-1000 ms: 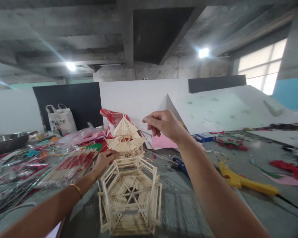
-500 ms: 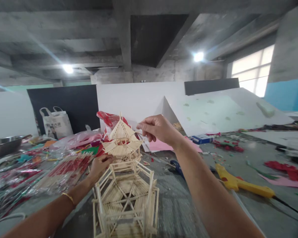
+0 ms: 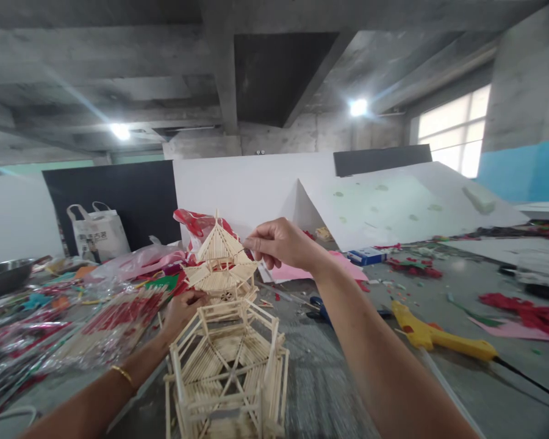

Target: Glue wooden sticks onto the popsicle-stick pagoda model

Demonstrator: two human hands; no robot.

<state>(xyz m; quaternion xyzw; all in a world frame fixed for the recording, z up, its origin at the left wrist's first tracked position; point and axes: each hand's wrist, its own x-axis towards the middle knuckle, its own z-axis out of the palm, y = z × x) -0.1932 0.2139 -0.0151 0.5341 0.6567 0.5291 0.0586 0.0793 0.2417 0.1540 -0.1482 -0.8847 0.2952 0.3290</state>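
Note:
A pagoda model of thin wooden sticks (image 3: 219, 277) stands on the table, with tiered roofs and a pointed top. In front of it is a wider six-sided stick frame (image 3: 231, 372) with railings; I cannot tell whether the two are joined. My left hand (image 3: 183, 311) is closed at the left side of the pagoda's lower tier, its fingertips partly hidden. Beside the right edge of the top roof, my right hand (image 3: 281, 244) makes a pinch with thumb and forefinger. Whatever lies between those fingertips is too small to name.
A yellow glue gun (image 3: 439, 335) with a black cord lies at right. Dark blue-handled scissors (image 3: 320, 308) rest behind my right forearm. Plastic-wrapped sticks (image 3: 119, 317) cover the left side. Farther back are a blue box (image 3: 368, 256), a white bag (image 3: 98, 231) and a metal bowl (image 3: 7, 277).
My right hand has come slightly lower and closer to the top roof's right edge, still pinched. My left hand stays at the pagoda's side. The whole view has shifted a little.

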